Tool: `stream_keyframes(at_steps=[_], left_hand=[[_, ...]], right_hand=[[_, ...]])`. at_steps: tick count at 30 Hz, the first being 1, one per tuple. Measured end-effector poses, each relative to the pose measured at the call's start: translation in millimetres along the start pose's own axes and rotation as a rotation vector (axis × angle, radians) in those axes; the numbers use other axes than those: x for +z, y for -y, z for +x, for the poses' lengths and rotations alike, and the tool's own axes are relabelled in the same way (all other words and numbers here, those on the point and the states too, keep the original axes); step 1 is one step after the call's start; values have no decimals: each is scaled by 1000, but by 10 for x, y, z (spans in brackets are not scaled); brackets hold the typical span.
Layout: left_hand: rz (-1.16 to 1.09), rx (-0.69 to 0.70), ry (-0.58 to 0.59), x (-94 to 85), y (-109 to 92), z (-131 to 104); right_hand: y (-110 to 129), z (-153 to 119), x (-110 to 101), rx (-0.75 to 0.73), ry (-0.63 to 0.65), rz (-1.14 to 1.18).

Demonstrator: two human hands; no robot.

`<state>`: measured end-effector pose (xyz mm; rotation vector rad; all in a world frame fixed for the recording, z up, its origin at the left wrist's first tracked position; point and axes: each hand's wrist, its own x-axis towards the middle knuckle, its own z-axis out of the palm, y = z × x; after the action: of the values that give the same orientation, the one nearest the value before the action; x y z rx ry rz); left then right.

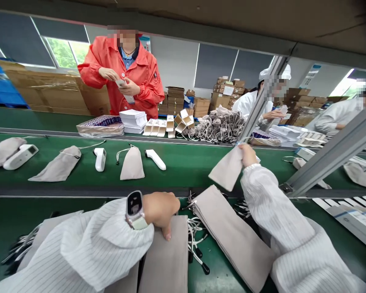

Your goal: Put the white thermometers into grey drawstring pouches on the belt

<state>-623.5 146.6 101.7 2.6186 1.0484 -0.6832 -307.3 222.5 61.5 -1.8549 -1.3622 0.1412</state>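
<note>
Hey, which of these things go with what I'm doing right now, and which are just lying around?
In hand or close by:
- gray pouch, in your right hand
- pouch stack, under your left hand
- slanted pouch stack
- probably the white handheld devices

Apparently just around:
- brown cartons at the back
- blue crate, far left

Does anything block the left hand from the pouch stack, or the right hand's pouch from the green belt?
Nothing visible: the left hand touches the pouch stack, and the pouch in the right hand hangs over green belt. A slanted metal post rises beyond that hand.
</note>
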Motion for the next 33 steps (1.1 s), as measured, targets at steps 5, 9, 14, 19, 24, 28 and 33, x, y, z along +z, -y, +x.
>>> stream_keyframes(at_steps=[5, 9, 14, 19, 24, 28, 33], left_hand=[[37, -44, -238, 37, 113, 118], [74, -133, -387, 34, 126, 170], [103, -144, -475, 87, 40, 191], [124, -129, -510, 79, -51, 171], [102, -117, -509, 43, -45, 119], [70, -93, -526, 37, 8, 77], [28, -66, -470, 53, 101, 84]], right_hand=[[-49, -204, 241, 182, 62, -233], [277, -392, 207, -57, 246, -295], [713, -773, 150, -480, 1081, -299], [751, -930, 165, -479, 1158, -493], [761, -674, 217, -315, 1134, -34], [984, -347, 705, -208, 741, 66], [1205, -138, 1421, -138, 564, 112]])
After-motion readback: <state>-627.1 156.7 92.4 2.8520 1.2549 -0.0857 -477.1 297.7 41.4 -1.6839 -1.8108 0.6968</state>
